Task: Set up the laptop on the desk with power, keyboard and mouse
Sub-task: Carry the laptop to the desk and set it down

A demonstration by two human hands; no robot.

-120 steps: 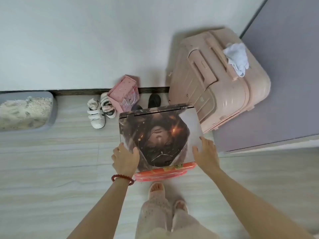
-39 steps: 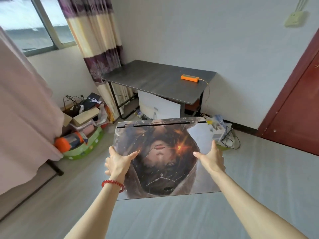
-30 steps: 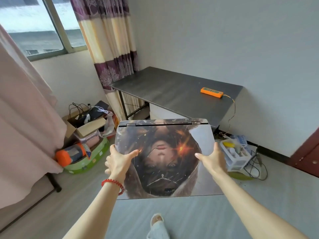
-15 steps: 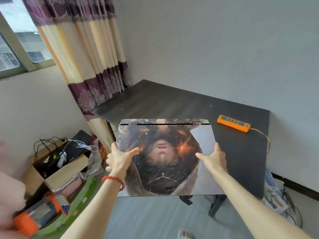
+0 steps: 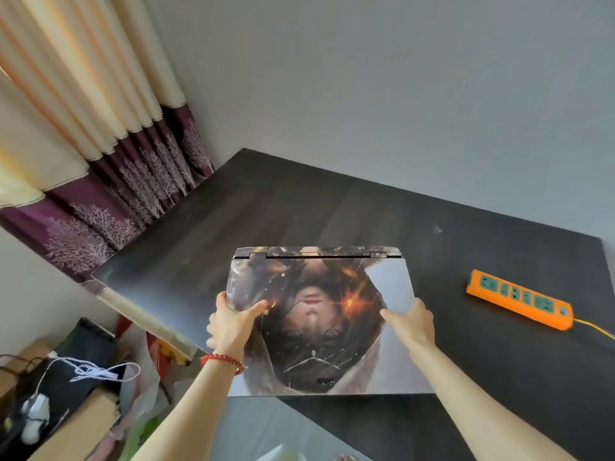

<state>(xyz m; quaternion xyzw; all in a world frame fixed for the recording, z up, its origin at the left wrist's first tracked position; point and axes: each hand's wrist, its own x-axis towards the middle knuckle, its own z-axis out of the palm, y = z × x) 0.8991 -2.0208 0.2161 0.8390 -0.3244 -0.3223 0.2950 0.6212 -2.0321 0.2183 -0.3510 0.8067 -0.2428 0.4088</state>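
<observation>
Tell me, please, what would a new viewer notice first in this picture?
The eye falls first on the closed laptop with a printed picture over its lid, in the centre, gripped at its sides by the left hand and the right hand above the dark desk. Next comes the bright orange power strip, lying on the desk to the right. The cream and purple curtain hangs at the upper left.

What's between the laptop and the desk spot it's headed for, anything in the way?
Nothing visible. The closed laptop is held by the left hand and right hand over the near part of the dark desk. The only item on the desktop, the orange power strip, lies off to the right, apart from the laptop.
</observation>
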